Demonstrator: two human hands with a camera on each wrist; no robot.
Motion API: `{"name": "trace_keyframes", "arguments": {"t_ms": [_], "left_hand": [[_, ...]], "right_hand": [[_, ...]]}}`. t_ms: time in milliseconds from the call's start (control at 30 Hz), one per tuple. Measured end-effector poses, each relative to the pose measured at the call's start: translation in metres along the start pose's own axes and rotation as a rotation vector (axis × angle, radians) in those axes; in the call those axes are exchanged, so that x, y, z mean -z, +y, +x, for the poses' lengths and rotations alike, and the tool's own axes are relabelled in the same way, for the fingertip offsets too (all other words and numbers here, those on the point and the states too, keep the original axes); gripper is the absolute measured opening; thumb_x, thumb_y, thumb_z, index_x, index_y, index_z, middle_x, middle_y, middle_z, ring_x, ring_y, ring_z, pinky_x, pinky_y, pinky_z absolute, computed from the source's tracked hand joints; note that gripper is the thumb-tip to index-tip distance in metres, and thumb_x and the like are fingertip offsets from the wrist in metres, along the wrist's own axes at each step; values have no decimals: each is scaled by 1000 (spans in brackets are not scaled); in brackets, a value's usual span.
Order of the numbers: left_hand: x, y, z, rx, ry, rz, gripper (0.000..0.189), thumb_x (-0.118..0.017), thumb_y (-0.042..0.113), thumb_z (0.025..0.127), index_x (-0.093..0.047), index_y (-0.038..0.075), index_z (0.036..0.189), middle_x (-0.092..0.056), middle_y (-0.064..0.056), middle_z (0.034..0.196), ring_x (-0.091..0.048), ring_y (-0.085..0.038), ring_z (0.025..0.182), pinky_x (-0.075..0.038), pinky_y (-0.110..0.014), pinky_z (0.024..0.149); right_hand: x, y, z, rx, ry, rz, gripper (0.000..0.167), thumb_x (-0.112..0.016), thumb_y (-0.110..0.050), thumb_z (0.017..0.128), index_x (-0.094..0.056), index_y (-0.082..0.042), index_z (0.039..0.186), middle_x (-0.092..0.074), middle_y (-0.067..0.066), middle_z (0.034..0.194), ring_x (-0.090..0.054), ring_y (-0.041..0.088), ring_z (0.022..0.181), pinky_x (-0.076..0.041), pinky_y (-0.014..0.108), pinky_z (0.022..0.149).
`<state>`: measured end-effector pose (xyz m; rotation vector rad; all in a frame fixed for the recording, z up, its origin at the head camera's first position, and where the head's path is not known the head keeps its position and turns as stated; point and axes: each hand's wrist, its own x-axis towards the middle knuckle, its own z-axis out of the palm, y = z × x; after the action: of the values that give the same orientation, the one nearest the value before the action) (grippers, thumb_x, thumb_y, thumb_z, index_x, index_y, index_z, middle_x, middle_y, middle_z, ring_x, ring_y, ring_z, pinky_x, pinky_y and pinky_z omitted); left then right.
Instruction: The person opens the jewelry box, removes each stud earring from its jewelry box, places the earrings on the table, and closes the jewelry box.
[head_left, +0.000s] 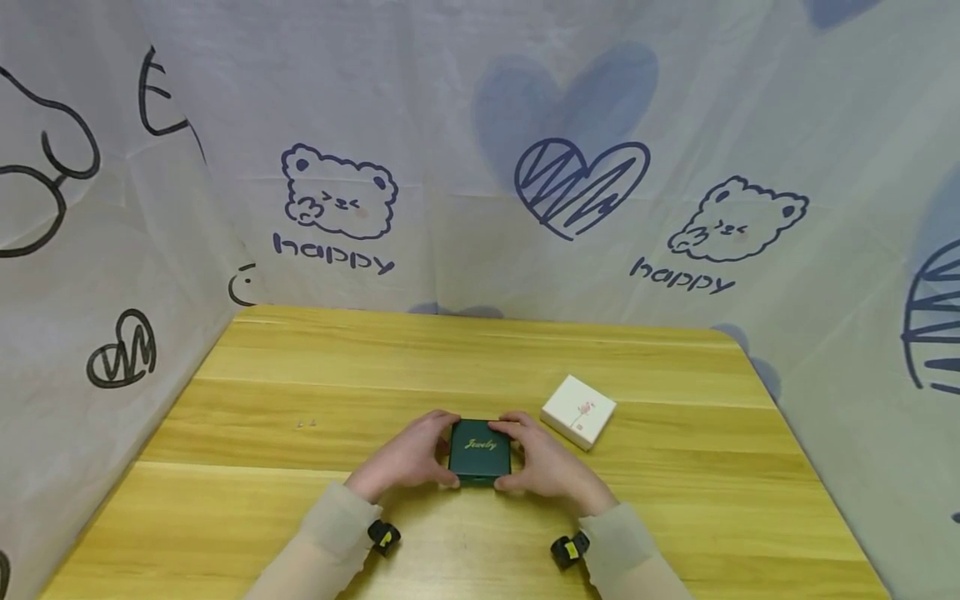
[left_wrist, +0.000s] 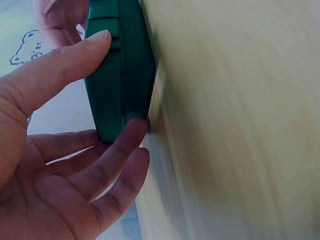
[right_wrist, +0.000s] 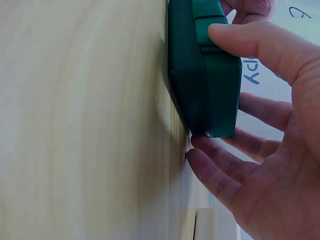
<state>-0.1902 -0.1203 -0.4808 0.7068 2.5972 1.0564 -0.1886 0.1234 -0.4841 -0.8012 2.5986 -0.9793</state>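
Observation:
A dark green jewelry box [head_left: 480,454] with gold "Jewelry" lettering on its lid sits on the wooden table in front of the person. From its left side the left hand [head_left: 412,454] grips it, thumb at the front edge and fingers along the side and far corner. The right hand [head_left: 551,458] holds the opposite side in the same way. In the left wrist view the thumb [left_wrist: 100,45] lies by the ribbed front catch of the closed box. The right thumb [right_wrist: 225,37] presses the front face near that catch too.
A white square box [head_left: 579,411] with a pink flower print lies just beyond the right hand. Two tiny objects [head_left: 306,423], too small to make out, lie on the table [head_left: 300,358] to the left. Printed cloth [head_left: 435,150] hangs behind and at both sides.

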Motion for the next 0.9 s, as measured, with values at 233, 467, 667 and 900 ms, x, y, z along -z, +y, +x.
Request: {"name": "trace_keyframes", "arguments": {"t_ms": [233, 467, 667, 900], "left_hand": [[3, -1, -1, -10, 11, 73, 86, -90, 17, 69, -46, -10, 139, -51, -20, 134, -55, -31, 112, -45, -45, 95], [11, -9, -7, 9, 11, 98, 88, -91, 19, 68, -47, -9, 139, -50, -20, 135, -56, -31, 109, -46, -45, 93], [23, -21, -20, 33, 14, 113, 88, -91, 20, 68, -46, -7, 140, -50, -19, 137, -56, -29, 110, -47, -45, 92], [41, -34, -36, 44, 23, 94, 87, -90, 18, 69, -45, -7, 140, -50, -20, 137, -56, -33, 111, -48, -46, 91]], "right_hand": [[-1, -2, 3, 5, 17, -24, 77, -83, -25, 77, -49, -9, 144, -41, 14, 144, -50, 29, 121, -43, 46, 98], [-5, -12, 11, 13, 13, -52, 76, -83, -27, 77, -50, -8, 143, -43, 13, 142, -49, 29, 122, -42, 46, 99], [-15, -24, 23, 15, -10, -32, 77, -82, -27, 78, -48, -9, 145, -41, 12, 144, -47, 28, 125, -41, 46, 101], [-28, -39, 42, 39, -28, -36, 77, -82, -30, 79, -47, -10, 145, -42, 8, 142, -48, 23, 122, -41, 41, 101]]}}
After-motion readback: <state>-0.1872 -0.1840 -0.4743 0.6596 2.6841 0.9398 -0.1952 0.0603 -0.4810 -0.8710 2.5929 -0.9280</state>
